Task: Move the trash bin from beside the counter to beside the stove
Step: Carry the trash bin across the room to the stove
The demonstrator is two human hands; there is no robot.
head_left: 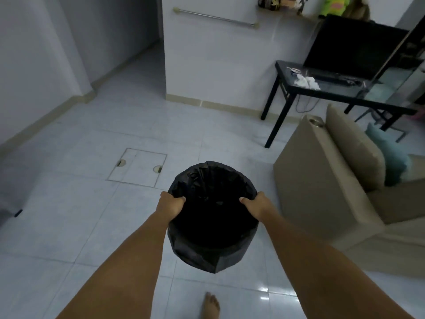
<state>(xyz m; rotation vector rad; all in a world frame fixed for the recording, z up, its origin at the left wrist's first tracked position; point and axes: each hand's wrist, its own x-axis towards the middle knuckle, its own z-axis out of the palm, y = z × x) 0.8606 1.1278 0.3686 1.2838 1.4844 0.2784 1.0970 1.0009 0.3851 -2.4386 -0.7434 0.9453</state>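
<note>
A round trash bin (pixel 212 238) lined with a black plastic bag hangs in the air in front of me, above the tiled floor. My left hand (pixel 171 204) grips its rim on the left side, thumb inside the opening. On the opposite side my right hand (pixel 257 204) holds the rim the same way. The inside of the bin is dark and I cannot see any contents. No counter or stove shows in the head view.
A beige sofa (pixel 326 180) stands close on the right. Behind it is a black table (pixel 299 88) with a monitor (pixel 351 44). A floor hatch (pixel 138 168) lies ahead left. A corridor (pixel 138 54) opens at the far left. My bare foot (pixel 210 306) is below the bin.
</note>
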